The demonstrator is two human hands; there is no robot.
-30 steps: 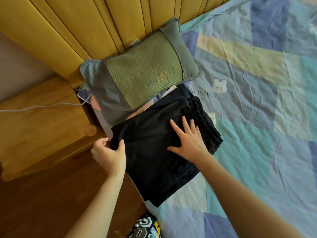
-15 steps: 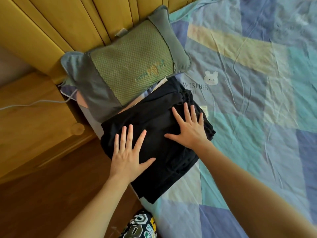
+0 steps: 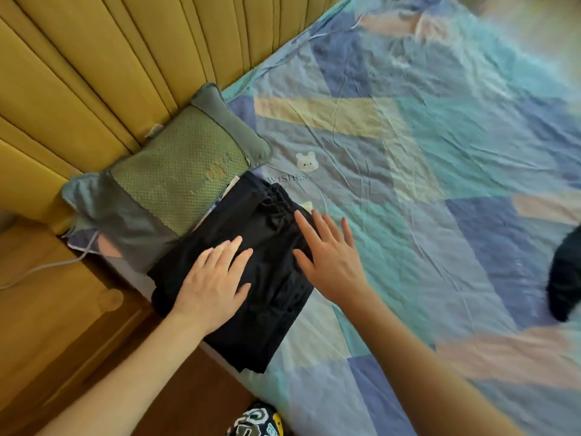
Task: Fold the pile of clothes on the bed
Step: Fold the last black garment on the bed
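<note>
Both palms flatten the folded black garment at the bed's edge.

The left hand (image 3: 213, 280), which a second ago pinched the garment's 9 o'clock edge, now lies flat with straight fingers on the folded black garment (image 3: 248, 272). The right hand (image 3: 330, 256), fingers also straight and grasping nothing, has slid toward 3 o'clock and now half overhangs the patchwork sheet (image 3: 424, 190). The garment lies at the 5 o'clock corner of the green pillow (image 3: 176, 180), touching it. This fold looks finished; the smoothing is probably ending. Another dark piece (image 3: 566, 272) shows at the frame's 3 o'clock edge, well apart, likely next to fold.
</note>
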